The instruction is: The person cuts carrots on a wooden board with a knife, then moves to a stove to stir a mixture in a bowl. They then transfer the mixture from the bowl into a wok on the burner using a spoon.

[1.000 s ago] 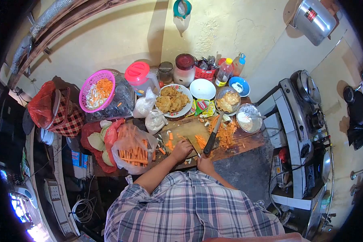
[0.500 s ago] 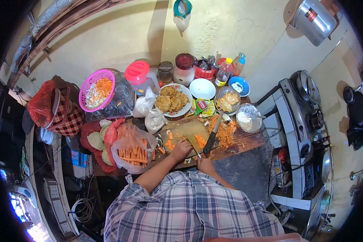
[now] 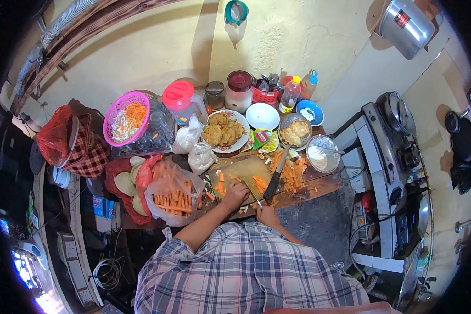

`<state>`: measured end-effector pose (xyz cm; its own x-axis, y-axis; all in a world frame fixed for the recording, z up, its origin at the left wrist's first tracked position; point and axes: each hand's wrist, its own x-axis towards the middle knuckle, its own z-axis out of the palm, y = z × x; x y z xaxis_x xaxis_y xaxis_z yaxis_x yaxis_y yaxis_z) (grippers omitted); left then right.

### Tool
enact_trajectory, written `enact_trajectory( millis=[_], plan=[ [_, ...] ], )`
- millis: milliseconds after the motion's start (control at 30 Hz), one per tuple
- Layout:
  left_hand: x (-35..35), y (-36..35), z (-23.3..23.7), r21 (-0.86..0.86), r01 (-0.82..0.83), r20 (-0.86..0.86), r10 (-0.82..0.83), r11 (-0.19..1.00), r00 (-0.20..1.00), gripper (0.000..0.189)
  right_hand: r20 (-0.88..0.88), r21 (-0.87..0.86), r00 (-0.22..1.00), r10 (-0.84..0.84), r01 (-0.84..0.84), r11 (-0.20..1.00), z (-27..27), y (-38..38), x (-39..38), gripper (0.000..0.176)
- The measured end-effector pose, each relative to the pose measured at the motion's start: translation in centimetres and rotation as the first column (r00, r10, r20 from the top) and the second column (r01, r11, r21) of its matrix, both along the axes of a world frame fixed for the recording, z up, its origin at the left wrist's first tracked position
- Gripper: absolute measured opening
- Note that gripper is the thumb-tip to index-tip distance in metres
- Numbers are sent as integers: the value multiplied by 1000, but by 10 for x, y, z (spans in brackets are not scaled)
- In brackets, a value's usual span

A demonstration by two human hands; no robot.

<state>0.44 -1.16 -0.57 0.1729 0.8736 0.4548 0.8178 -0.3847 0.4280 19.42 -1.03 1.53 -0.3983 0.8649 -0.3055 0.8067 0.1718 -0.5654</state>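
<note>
My right hand (image 3: 268, 215) is closed on the handle of a knife (image 3: 256, 198), whose blade points up and left over the wooden cutting board (image 3: 242, 170). Just left of the blade, my left hand (image 3: 236, 195) has its fingers curled down on a carrot (image 3: 235, 178); only its orange tip shows. Cut carrot strips (image 3: 260, 183) lie on the board right of the blade. A second, black-handled knife (image 3: 273, 181) rests beside a heap of carrot pieces (image 3: 294, 174). To the left, a clear plastic bag (image 3: 179, 180) holds several peeled carrots.
Behind the board stand a plate of fritters (image 3: 240, 137), a white bowl (image 3: 262, 115) and a glass bowl of white powder (image 3: 323, 153). A pink basket (image 3: 126, 118) of shredded vegetables is at back left, above a red bag (image 3: 121, 187). A stove (image 3: 384, 136) stands at right.
Both hands stay in nearly the same place. The knife has shifted slightly against the carrot under my left hand, and the view has moved a little.
</note>
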Motion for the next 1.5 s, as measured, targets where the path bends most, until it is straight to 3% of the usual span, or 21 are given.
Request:
enact_trajectory(
  millis=[200,500,567,600,700,767,800,867,900,967,1000,1067,1133,1200,1267,1433,1500],
  plan=[
    [1,-1,3,6,-12,3,12,1000,1000,11,34,-35,999,-34,35,999,7,1,-6,30],
    [2,0,6,-6,-37,18,37,999,999,11,0,68,998,-61,61,996,3,3,-8,32],
    [3,2,13,-73,-50,-24,48,996,999,10,151,-112,987,-49,67,991,-2,8,0,32],
    [5,5,12,-72,-48,-23,46,996,999,10,152,-112,987,-51,69,991,5,9,1,32],
    [10,17,7,-110,-44,-65,37,993,997,10,11,0,991,-131,131,991,14,11,3,30],
    [11,22,3,-118,21,122,-6,993,993,13,-120,69,983,-139,148,987,6,13,5,28],
    [9,23,9,-118,23,122,-8,993,993,13,-120,69,983,-141,150,986,7,14,6,28],
    [-1,20,31,-186,-88,306,143,979,941,14,-165,2,984,-71,72,997,12,14,8,28],
    [-10,18,34,-187,-86,305,141,979,942,14,-165,2,984,-73,75,997,17,16,8,28],
    [-32,12,37,-205,-393,121,422,897,899,19,-90,-156,994,66,-80,985,27,17,9,31],
    [-38,10,39,-208,-397,118,426,894,897,19,-92,-159,993,71,-85,984,21,16,11,31],
    [-50,8,44,-367,-575,-20,612,731,791,28,-236,-35,960,151,-164,986,6,13,17,30],
    [-54,10,40,-440,-569,-53,612,695,789,33,-191,-26,974,121,-128,991,12,13,18,31],
    [-52,14,34,-433,-597,-128,610,675,782,23,-144,-8,986,83,-85,996,19,14,18,31],
    [-49,21,26,-444,-602,-114,625,664,772,19,-32,40,997,-69,70,997,24,15,16,29],
    [-45,25,29,-469,-576,-49,632,669,774,13,-23,10,999,-45,45,999,25,14,12,28],
    [-40,24,37,-352,-532,32,578,770,815,9,-6,-16,1000,-21,20,1000,25,10,11,28]
  ],
)
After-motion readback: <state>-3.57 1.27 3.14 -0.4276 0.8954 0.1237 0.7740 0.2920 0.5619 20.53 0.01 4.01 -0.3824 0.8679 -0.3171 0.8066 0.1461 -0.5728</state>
